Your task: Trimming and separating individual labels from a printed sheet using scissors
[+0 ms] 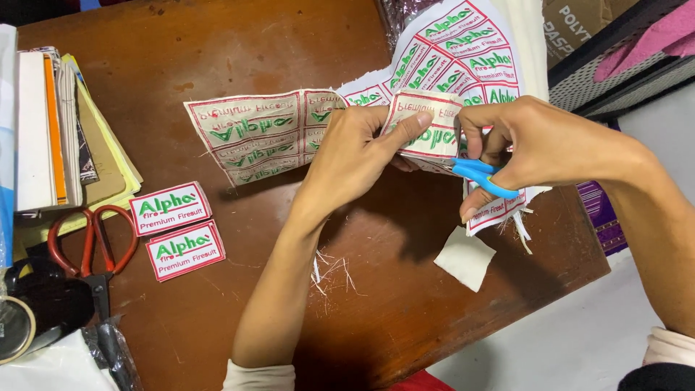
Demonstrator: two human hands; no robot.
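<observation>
Two hands trimming an embroidered label off a fabric sheet above a brown wooden desk [217, 80].

The left hand [347, 163] has its grip pinching the white fabric sheet of red-bordered, green-lettered embroidered labels [275, 130], thumb on top of the folded-up label by the cut. The right hand [539, 145] has its grip pressed together through the loops of small blue-handled scissors [478, 176]. The sheet is held just off the desk, its far end running off the top edge. It looks light, limp and floppy with fraying edges, so it is best pinched close to the cut line to keep it taut. The scissor blades are hidden behind fabric and fingers, so whether they are open is unclear. Two cut labels [177, 228] lie at left beside red-handled scissors [90, 246]; a white scrap [465, 257] and loose threads [329, 271] sit below the hands.
</observation>
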